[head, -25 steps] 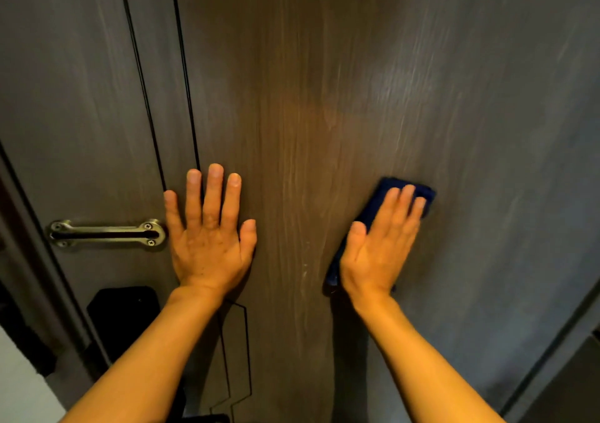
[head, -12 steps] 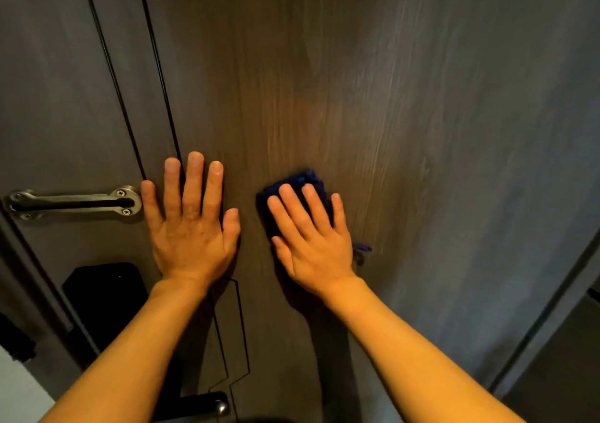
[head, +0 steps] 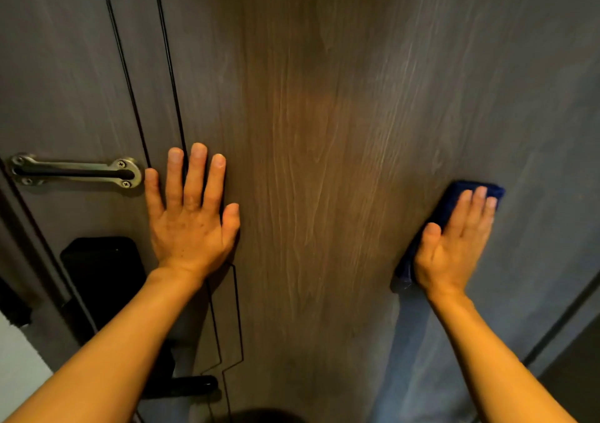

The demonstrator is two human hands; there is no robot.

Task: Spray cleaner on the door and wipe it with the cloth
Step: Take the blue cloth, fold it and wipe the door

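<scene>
A dark wood-grain door (head: pixel 324 114) fills the view. My left hand (head: pixel 190 215) lies flat on it with fingers spread, just right of the metal latch, holding nothing. My right hand (head: pixel 454 244) presses a folded blue cloth (head: pixel 454 192) flat against the door's right side; the cloth shows above the fingertips and along the thumb side, the rest is under the palm. No spray bottle is in sight.
A metal door guard latch (head: pixel 76 171) is screwed on at the left. Below it sits a black lock panel (head: pixel 104 279) with a black lever handle (head: pixel 191 385). Thin black grooves (head: pixel 168 65) run down the door. The door frame edge (head: pixel 565 322) is at lower right.
My right hand has slid the cloth from beside my left hand far out to the right across the door. My left hand has stayed planted in place.
</scene>
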